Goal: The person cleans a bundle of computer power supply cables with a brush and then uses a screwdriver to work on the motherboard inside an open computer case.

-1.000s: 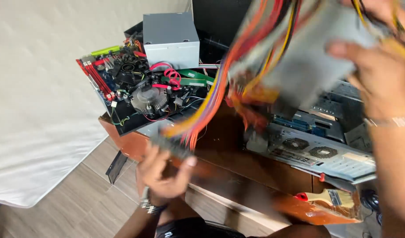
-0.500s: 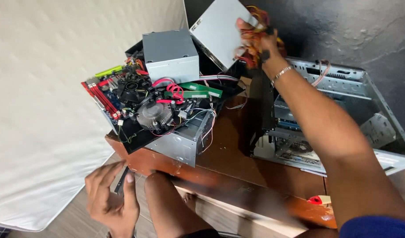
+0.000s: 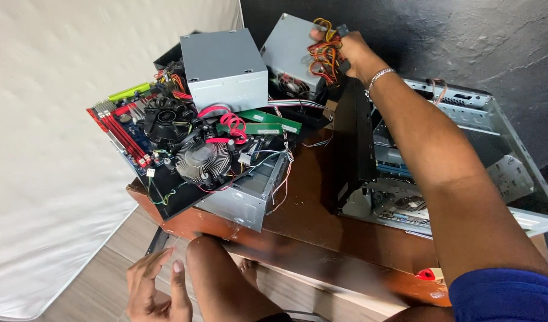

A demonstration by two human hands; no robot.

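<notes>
**Parts heap on brown table: second power supply set down**

Lowered since half a second ago: the power supply [image 3: 292,50] in the right hand [image 3: 351,53] now rests at the back of the heap, beside the other grey power supply [image 3: 225,68]; the left hand [image 3: 154,292] has dropped its dark object.

Head view, counts:
- Power supplies: two, grey boxes, near each other.
- Right hand: clenched on the wire bundle [image 3: 324,50] of the rear box.
- Left hand: released, fingers spread, below the table [image 3: 309,197] edge.
- Round coolers: two, one black [image 3: 166,116], one silver [image 3: 202,160].
- Open computer case [image 3: 465,149]: one, right of the heap.
- Green memory sticks [image 3: 268,122]: two.
</notes>
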